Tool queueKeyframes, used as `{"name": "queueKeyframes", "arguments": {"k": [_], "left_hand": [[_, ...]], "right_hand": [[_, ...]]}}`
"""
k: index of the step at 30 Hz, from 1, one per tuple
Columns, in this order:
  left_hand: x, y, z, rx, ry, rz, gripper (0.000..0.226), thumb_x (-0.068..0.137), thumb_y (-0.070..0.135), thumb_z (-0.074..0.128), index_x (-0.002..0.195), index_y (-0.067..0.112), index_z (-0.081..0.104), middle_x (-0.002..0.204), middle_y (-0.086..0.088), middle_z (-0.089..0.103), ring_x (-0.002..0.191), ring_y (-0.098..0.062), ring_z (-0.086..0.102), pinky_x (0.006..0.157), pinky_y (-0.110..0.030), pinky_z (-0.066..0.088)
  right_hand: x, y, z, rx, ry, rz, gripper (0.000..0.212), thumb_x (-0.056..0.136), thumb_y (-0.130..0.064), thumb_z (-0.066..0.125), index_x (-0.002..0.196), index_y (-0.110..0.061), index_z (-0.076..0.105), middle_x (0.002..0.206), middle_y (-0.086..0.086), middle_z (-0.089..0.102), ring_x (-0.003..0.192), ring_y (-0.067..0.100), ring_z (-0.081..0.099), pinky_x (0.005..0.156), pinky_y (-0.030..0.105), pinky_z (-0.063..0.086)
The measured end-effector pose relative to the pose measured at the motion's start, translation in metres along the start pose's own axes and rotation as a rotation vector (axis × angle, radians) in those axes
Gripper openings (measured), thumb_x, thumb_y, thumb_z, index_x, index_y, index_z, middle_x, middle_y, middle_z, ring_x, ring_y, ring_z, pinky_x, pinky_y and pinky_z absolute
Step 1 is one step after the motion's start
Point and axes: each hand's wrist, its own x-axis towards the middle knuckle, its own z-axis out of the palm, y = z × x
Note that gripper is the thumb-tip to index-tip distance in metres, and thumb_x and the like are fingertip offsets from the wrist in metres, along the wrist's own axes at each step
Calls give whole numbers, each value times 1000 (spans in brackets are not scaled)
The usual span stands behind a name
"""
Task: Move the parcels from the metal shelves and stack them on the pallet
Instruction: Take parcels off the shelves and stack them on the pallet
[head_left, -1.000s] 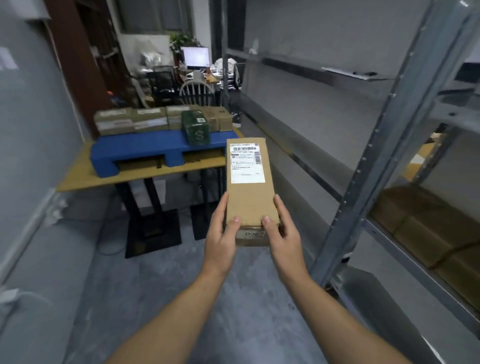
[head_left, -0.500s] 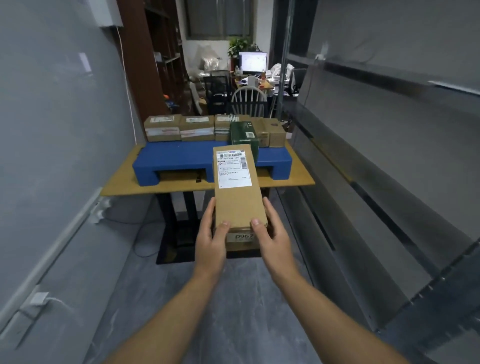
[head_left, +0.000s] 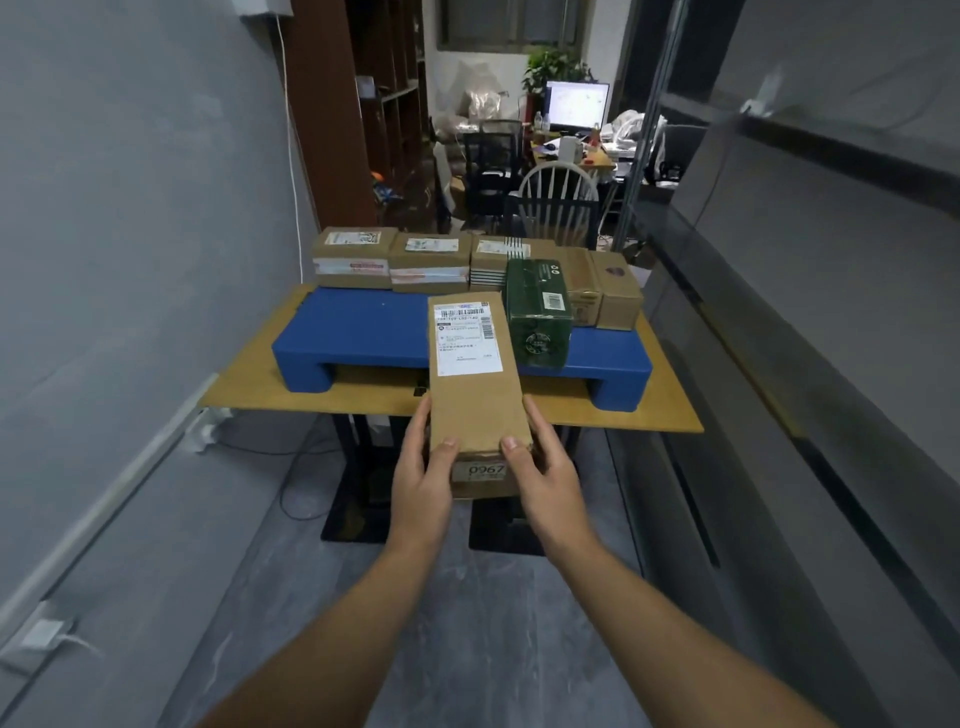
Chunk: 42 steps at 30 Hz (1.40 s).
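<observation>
I carry a long brown cardboard parcel (head_left: 475, 400) with a white shipping label on top and "0967" on its near end. My left hand (head_left: 423, 475) grips its near left corner and my right hand (head_left: 543, 475) grips its near right corner, thumbs on top. Ahead, a blue pallet (head_left: 363, 332) lies on a wooden table (head_left: 249, 387). Along the pallet's far edge stand several brown parcels (head_left: 353, 257), and a dark green parcel (head_left: 537, 312) sits at the right. The held parcel's far end overlaps the pallet's front edge in view.
A grey wall (head_left: 130, 234) runs along the left, with a cable and socket low down. The metal shelf (head_left: 831, 260) lines the right side. Behind the table are a white chair (head_left: 558, 189), a desk with a monitor (head_left: 576, 104), and a brown bookcase (head_left: 363, 104).
The view has swung left away from the shelf and closed in on the table. The pallet now looks larger and nearer, and both hands keep the same hold on the parcel.
</observation>
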Motion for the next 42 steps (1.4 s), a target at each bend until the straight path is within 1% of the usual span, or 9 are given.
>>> {"name": "queueKeyframes", "arguments": {"k": [6, 11, 14, 20, 27, 29, 32, 37, 42], "left_hand": [[82, -29, -4, 0, -27, -74, 54, 105, 18, 51, 151, 40, 34, 133, 27, 50, 108, 19, 56, 77, -6, 49], [148, -55, -7, 21, -91, -143, 54, 105, 18, 51, 153, 38, 34, 140, 21, 51, 111, 20, 54, 81, -6, 48], [173, -66, -4, 10, -128, -175, 53, 106, 16, 49, 152, 36, 34, 134, 24, 51, 105, 22, 56, 77, -5, 48], [204, -83, 3, 1, -160, -224, 53, 105, 17, 50, 151, 38, 34, 135, 23, 50, 105, 18, 58, 78, -7, 49], [229, -92, 18, 65, -191, -240, 55, 105, 18, 51, 150, 42, 29, 130, 33, 46, 107, 21, 55, 81, -6, 47], [235, -95, 20, 122, -195, -236, 57, 104, 24, 53, 150, 45, 26, 132, 34, 45, 115, 17, 53, 88, -10, 47], [246, -98, 25, 214, -193, -200, 60, 103, 31, 53, 153, 43, 22, 139, 32, 42, 116, 22, 47, 88, -5, 42], [265, -104, 38, 260, -127, -184, 62, 103, 33, 53, 158, 34, 24, 155, 12, 39, 133, -3, 47, 94, -11, 41], [286, -108, 46, 265, -104, -197, 60, 104, 37, 52, 157, 38, 25, 156, 10, 41, 130, -5, 49, 90, -12, 42]], "right_hand": [[78, 29, 21, -5, 31, 42, 59, 100, -34, 60, 152, -44, 34, 147, -11, 52, 126, 2, 56, 102, 33, 53], [131, 51, 38, -24, 117, 91, 52, 98, -39, 63, 139, -60, 38, 147, -16, 51, 130, 3, 54, 106, 41, 51], [154, 61, 41, -29, 148, 125, 51, 98, -39, 62, 137, -62, 39, 147, -17, 52, 130, 4, 53, 107, 42, 50], [181, 71, 42, -15, 192, 171, 55, 99, -35, 62, 146, -48, 39, 142, -19, 55, 125, 1, 56, 107, 42, 50], [212, 76, 30, -12, 172, 185, 57, 99, -32, 61, 150, -44, 37, 142, -20, 54, 125, -2, 56, 108, 37, 49], [218, 80, 27, -7, 158, 196, 57, 100, -32, 61, 150, -44, 37, 142, -20, 54, 124, -2, 56, 108, 37, 49], [230, 85, 22, -16, 140, 196, 58, 99, -32, 62, 151, -43, 37, 144, -16, 54, 128, 2, 55, 109, 41, 48], [253, 94, 10, -33, 141, 187, 61, 94, -39, 66, 148, -47, 40, 147, -13, 54, 135, 5, 50, 114, 42, 43], [270, 97, 3, -41, 154, 177, 54, 94, -37, 67, 141, -51, 44, 146, -14, 54, 136, 5, 49, 114, 43, 43]]}}
